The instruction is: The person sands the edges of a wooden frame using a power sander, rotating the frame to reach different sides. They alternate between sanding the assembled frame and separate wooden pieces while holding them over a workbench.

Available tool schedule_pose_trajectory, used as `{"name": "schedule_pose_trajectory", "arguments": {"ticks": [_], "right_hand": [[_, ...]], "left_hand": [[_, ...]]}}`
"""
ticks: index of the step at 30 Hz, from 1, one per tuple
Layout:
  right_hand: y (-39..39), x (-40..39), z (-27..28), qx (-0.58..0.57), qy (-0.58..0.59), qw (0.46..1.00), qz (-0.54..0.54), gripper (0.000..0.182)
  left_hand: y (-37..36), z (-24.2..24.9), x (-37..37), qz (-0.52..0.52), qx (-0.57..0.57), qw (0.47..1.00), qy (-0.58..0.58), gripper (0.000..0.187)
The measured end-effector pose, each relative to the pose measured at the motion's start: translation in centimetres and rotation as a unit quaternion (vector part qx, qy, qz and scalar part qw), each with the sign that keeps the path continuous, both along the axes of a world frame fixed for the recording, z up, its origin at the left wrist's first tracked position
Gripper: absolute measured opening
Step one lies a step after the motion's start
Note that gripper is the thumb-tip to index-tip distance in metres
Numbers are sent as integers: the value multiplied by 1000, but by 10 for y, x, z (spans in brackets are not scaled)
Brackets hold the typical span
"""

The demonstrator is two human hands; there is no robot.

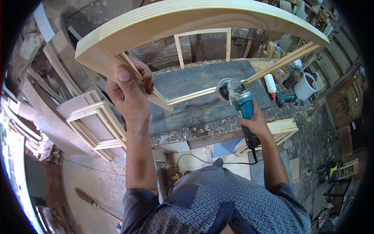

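Note:
A pale wooden frame [202, 15] is raised before me, its thick near rail arching across the top of the view. My left hand [130, 87] is closed around its left side piece, the thumb on the outer face. A teal and black angle grinder [245, 107] is gripped in my right hand [257, 123], with its round disc [223, 89] close to the frame's lower right corner. Whether the disc touches the wood I cannot tell. Beneath the frame lies a dark board [194, 117] on the workbench.
A white bucket [305, 87], a white bottle with a red tip [269, 84] and a green drill [285, 98] stand or lie at the bench's right. Wooden frames [93, 124] lean at left. A black cord [202, 159] hangs below the grinder. A broom [93, 202] lies on the floor.

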State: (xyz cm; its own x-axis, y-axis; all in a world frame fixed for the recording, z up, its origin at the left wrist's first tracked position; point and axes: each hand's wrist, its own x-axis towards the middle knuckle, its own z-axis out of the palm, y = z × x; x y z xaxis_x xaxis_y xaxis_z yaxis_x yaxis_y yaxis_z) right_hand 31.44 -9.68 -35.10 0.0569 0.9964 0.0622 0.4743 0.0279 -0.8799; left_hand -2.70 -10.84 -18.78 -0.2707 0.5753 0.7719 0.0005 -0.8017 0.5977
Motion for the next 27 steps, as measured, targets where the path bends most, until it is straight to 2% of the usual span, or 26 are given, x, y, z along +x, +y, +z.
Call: {"name": "schedule_pose_trajectory", "arguments": {"ticks": [2,3,8,11,16,18,20,21,22,23,24,26,27], "right_hand": [[-11,-24,25,-28,-61,996,53,99],[-9,-29,18,-23,-74,994,81,104],[-16,-64,26,-46,-144,980,126,105],[-29,-73,41,-81,-175,957,215,105],[-61,-49,29,-34,-110,959,257,102],[-67,-31,21,-59,-90,966,237,102],[-74,-12,13,-34,-73,969,235,99],[-78,-1,13,-39,-56,974,214,97],[-82,9,11,-44,-37,980,193,95],[-86,20,6,-35,-35,980,193,95],[-91,32,-1,-46,-14,986,161,92],[-94,46,-5,-55,7,990,129,90],[-99,53,-1,-94,46,990,96,88]], "left_hand": [[-2,0,2,2,-1,1000,-8,59],[-3,-1,2,4,-2,1000,-9,59],[-4,-3,0,24,-12,999,24,63],[0,3,-1,42,-16,999,13,62],[30,12,-16,18,-43,998,-32,57],[41,19,-19,16,-49,998,-34,56],[55,28,-19,73,-23,997,-1,55],[64,30,-15,251,24,967,40,56],[64,31,-11,252,32,966,41,56],[50,39,3,390,148,902,109,60],[37,44,19,514,257,801,169,64],[21,39,70,322,155,921,155,53],[28,39,93,223,63,968,97,56]]}}
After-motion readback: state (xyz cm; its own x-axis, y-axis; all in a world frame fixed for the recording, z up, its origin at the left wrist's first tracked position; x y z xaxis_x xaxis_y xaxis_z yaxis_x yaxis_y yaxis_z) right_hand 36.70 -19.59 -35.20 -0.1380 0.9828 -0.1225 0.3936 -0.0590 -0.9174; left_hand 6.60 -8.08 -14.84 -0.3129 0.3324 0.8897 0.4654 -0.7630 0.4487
